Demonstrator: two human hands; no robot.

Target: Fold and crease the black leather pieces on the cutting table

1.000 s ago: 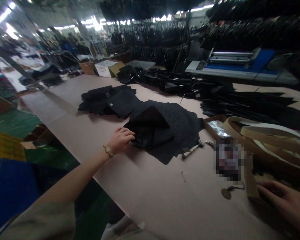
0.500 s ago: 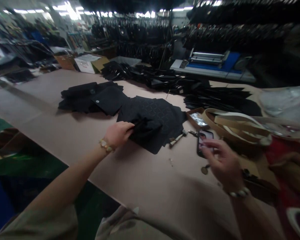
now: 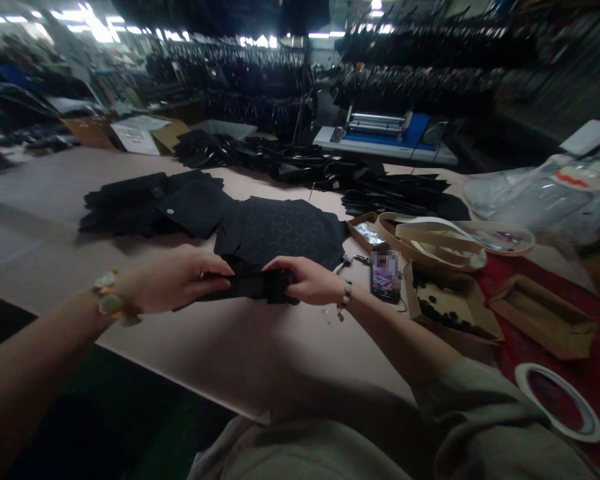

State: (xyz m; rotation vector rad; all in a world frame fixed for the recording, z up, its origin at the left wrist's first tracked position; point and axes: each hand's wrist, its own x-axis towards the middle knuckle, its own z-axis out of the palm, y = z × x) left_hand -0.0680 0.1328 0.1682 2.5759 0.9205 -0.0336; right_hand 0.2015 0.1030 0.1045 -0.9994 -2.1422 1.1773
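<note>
A black fabric piece (image 3: 250,287) is held between my two hands, edge-on and folded, just above the table's near part. My left hand (image 3: 175,279) pinches its left end, and my right hand (image 3: 307,280) grips the right end with thumb and fingers. Behind it lies a stack of black panels (image 3: 285,230), the top one marked with a diamond pattern. Farther left sits another pile of black pieces (image 3: 195,203), one carrying a small round pale spot. The phone (image 3: 385,277) lies on the table right of my right hand, its screen lit.
A cardboard box (image 3: 450,313) with small black parts stands at the right, beside an empty-looking cardboard tray (image 3: 543,317) and a tape roll (image 3: 560,403). Beige strapping (image 3: 430,233) lies behind them. Black pieces (image 3: 300,163) line the table's back; a white box (image 3: 137,135) stands back left.
My right hand has left the phone and moved left onto the black fabric piece. My left hand has drawn that piece nearer and off the stack. The view has turned right.
</note>
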